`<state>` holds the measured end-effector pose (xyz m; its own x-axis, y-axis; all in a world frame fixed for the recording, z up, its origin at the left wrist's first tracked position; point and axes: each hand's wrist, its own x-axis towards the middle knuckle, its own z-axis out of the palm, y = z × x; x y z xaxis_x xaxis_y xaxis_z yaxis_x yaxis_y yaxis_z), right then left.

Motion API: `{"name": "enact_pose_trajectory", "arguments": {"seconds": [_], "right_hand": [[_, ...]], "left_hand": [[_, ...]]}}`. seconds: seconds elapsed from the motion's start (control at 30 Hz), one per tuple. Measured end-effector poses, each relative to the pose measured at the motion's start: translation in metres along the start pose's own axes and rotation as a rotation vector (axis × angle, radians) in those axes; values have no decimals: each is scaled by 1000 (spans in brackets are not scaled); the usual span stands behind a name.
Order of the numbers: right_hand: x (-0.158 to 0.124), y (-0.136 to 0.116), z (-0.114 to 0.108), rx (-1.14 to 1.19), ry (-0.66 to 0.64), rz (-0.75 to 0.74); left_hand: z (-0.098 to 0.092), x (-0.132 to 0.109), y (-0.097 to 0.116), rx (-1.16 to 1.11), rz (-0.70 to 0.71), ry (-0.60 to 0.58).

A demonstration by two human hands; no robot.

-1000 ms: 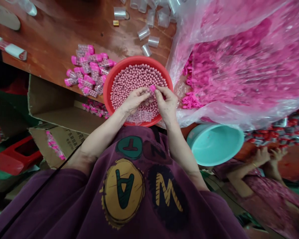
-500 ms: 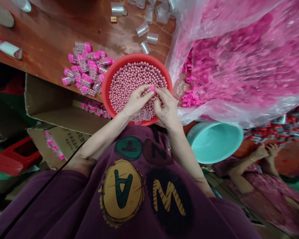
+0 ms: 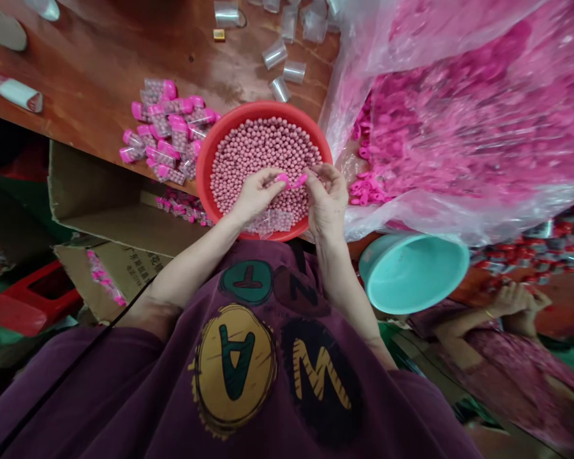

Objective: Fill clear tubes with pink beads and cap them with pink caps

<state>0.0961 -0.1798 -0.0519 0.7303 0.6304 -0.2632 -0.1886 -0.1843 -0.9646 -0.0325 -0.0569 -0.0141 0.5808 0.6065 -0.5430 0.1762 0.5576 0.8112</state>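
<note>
My left hand [image 3: 256, 194] and my right hand [image 3: 326, 202] hover over a red plastic basin [image 3: 210, 153] heaped with pink beads [image 3: 263, 146]. The left fingertips pinch a small pink cap [image 3: 282, 179]. A slim pink plastic piece [image 3: 300, 180] reaches from there to my right fingertips. A pile of transparent tubes [image 3: 169, 131] filled with beads and capped in pink lies on the wooden table [image 3: 100, 57] left of the basin. Empty transparent tubes [image 3: 281, 64] stand beyond it.
A large plastic bag [image 3: 459, 115] of pink plastic pieces fills the right side. Below it sits a turquoise basin [image 3: 416, 274]. A co-worker's hands [image 3: 514, 303] work at the lower right. An open cardboard box [image 3: 110, 217] and a red crate [image 3: 33, 299] sit below the table edge.
My hands have moved slightly apart, the right one going right. The single pink bit between my fingers now shows as a cap and a slim piece.
</note>
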Motion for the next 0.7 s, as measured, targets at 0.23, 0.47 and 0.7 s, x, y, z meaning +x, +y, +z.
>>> {"name": "enact_pose_trajectory", "arguments": {"seconds": [0.23, 0.47, 0.7], "right_hand": [[-16, -24, 13, -295, -332, -88], [-21, -29, 17, -573, -482, -177], [-20, -13, 14, -583, -471, -249]], "left_hand": [[12, -6, -2, -131, -132, 24], [18, -9, -9, -140, -184, 63], [21, -20, -8, -76, -97, 107]]}}
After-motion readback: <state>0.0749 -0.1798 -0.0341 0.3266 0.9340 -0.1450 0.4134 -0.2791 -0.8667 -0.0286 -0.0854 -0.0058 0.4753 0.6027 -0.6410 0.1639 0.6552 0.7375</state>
